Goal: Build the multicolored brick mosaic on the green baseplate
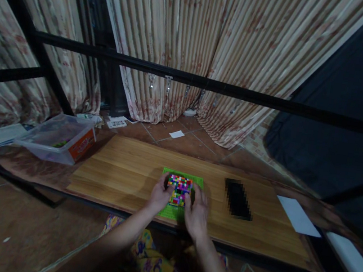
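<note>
A block of small multicoloured building bricks [180, 183] sits over a bright green baseplate [172, 213] on the wooden board. My left hand [160, 195] grips the block's left side, fingers curled at the far corner and thumb near its middle. On the opposite side, my right hand [198, 212] curves around the right edge, its thumb against the bricks. Both hands cover parts of the block's sides and of the baseplate. Whether the block is fixed to the baseplate or rests loose on it, I cannot tell.
A clear plastic box [53, 139] with an orange label stands left of the wooden board [122, 168], some bricks inside. A blurred black object [238, 200] lies on the right. Farther right are white paper [298, 215] and a white device [352, 261]. A black rail [177, 72] crosses ahead.
</note>
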Motion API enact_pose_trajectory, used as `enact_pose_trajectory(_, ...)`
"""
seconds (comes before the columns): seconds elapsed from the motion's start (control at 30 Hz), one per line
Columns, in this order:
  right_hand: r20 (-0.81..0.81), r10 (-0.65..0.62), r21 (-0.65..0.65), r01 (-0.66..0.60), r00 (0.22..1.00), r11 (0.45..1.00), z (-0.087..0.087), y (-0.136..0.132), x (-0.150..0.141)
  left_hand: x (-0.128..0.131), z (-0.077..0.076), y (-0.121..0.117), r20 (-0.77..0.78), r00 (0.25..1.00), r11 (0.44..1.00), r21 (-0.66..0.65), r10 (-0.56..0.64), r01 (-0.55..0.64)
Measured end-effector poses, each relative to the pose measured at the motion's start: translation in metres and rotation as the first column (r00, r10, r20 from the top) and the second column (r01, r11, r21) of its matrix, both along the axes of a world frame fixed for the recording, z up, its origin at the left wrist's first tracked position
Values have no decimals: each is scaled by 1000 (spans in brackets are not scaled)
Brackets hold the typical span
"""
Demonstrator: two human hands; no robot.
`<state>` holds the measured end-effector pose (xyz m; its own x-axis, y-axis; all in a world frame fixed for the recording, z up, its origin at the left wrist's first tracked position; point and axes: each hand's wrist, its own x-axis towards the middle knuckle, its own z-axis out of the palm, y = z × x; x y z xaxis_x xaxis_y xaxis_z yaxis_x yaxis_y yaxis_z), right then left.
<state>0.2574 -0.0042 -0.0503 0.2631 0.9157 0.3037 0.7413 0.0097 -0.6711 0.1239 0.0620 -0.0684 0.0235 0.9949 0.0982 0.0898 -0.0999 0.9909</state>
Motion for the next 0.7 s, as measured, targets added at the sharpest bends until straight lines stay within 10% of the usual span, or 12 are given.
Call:
enact_pose_trajectory(0.13, 271, 147, -1, -152, 951, 988, 2, -17, -15, -24, 11, -33, -353, 935, 962, 256, -1, 97)
enact_pose_trajectory(0.37, 416, 203, -168, -144, 887, 975, -17, -33, -33, -37, -4, -58, -734, 659, 853, 230, -164, 469)
enact_pose_trajectory(0.7, 281, 255, -93, -239, 925, 967, -4, -29, -15, -43, 9, -53, -662, 729, 857, 264, -172, 442)
